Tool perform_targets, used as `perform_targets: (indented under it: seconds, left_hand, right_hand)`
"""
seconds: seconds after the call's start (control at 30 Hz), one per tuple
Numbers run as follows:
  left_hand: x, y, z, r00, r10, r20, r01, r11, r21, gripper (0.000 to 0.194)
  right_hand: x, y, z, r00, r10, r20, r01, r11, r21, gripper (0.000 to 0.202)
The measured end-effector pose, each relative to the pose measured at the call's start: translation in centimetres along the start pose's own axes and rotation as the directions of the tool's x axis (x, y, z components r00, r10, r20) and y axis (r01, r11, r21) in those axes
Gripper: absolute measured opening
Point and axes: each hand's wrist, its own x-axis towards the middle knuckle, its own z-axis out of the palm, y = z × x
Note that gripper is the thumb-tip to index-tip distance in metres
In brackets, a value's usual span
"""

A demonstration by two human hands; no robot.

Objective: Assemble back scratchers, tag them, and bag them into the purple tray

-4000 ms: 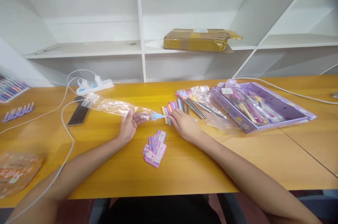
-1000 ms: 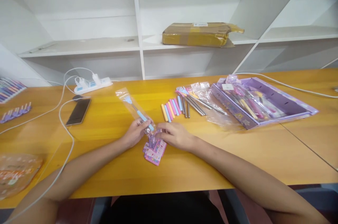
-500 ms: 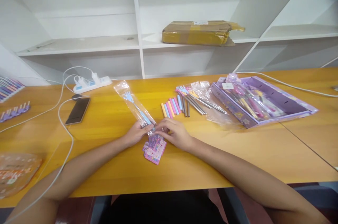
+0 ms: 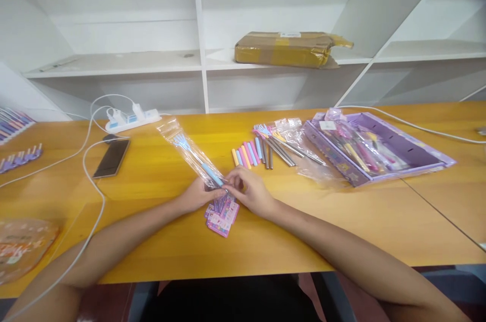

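A back scratcher (image 4: 211, 173) with a light blue claw head, thin metal rod and blue handle lies inside a clear plastic bag (image 4: 197, 152). My left hand (image 4: 198, 194) is closed on the bag's near end from the left, thumb on top. From the right, my right hand (image 4: 252, 191) pinches the same end, by the tip of the handle. Just below my fingers is a small pile of pink and purple printed cards (image 4: 223, 218). Pastel handle sleeves (image 4: 246, 154) lie in a row beyond my right hand, beside metal rods with coloured claw heads (image 4: 279, 147).
To the right, a purple box (image 4: 395, 132) holds bagged back scratchers. A phone (image 4: 112, 158), power strip (image 4: 132, 119) and white cables occupy the left. A clear orange-printed pouch (image 4: 26, 248) lies front left. A taped carton (image 4: 284, 49) rests on the shelf.
The bagged back scratcher has shifted slightly left and its handle shows more. My left thumb has slid down toward the bag's near end, meeting my right fingers.
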Motion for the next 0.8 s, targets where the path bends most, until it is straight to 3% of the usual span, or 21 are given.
perform_targets:
  seconds: [0.27,0.5,0.8]
  left_hand:
    - [-0.2,0.2,0.0,0.998,-0.023,0.052,0.025,0.999,-0.028,0.033]
    - [-0.4,0.4,0.0,0.998,-0.032,0.048,0.035,0.998,-0.043,0.034]
    - [-0.2,-0.3,-0.2,0.998,-0.037,0.056,0.039,0.999,-0.031,0.032]
  right_hand:
    - [0.6,0.4,-0.6,0.968,0.112,0.223,-0.120,0.993,0.020,0.046]
    - [0.6,0.9,-0.3,0.936,0.158,0.313,-0.199,0.975,0.101,0.053]
    - [0.3,1.4,0.0,0.933,0.136,0.334,-0.183,0.976,0.115,0.054]
